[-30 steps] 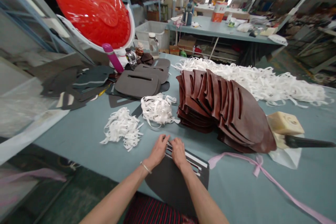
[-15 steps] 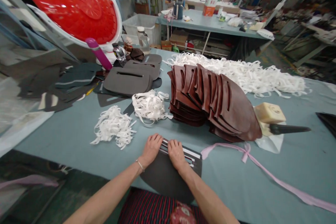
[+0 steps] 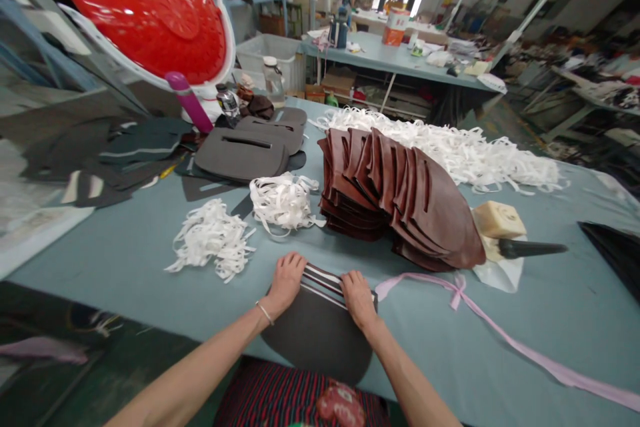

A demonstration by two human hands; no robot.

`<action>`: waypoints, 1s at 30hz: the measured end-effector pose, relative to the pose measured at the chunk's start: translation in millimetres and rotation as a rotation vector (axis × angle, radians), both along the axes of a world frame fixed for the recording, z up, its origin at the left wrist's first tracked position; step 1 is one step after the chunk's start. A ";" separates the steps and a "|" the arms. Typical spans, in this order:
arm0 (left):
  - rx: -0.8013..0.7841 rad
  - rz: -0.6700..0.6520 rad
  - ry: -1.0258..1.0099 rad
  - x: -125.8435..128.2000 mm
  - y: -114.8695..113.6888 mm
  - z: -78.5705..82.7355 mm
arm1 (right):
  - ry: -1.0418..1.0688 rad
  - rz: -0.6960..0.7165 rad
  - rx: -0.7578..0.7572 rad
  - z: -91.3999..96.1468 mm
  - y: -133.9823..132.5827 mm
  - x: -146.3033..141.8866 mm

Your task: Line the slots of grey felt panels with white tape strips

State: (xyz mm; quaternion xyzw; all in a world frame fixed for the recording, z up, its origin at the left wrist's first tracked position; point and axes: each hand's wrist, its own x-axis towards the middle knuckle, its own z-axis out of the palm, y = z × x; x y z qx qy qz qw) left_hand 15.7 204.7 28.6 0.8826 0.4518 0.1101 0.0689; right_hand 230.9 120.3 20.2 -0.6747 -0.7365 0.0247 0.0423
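Note:
A dark grey cut piece (image 3: 315,333) with white strips along its top edge lies at the table's near edge. My left hand (image 3: 286,280) presses on the piece's upper left corner, fingers curled down onto the strips. Over at the upper right end of the strips, my right hand (image 3: 358,296) also lies with fingers bent. Both hands touch the white strips (image 3: 323,278). Just behind them is a fanned stack of brown leather pieces (image 3: 400,197).
Two small heaps of white strips (image 3: 213,240) lie left of centre, a long pile (image 3: 450,143) at the back. Dark grey pieces (image 3: 245,153), a red fan (image 3: 145,10), a yellow block with a dark brush (image 3: 500,223) and a pink ribbon (image 3: 500,337) are around.
My right hand has slid to the right along the white strips, away from my left hand. The view has shifted slightly.

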 end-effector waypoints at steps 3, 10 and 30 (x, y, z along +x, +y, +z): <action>0.003 -0.015 -0.037 15.0 -20.7 5.8 | -0.004 0.017 -0.005 -1.4 11.1 -5.8; -0.039 -0.095 -0.108 23.8 -55.0 -3.7 | -0.035 -0.040 -0.047 -3.5 22.5 -12.1; -0.130 0.007 -0.224 23.2 -57.8 -1.8 | 0.016 0.119 -0.154 -0.1 53.9 -29.2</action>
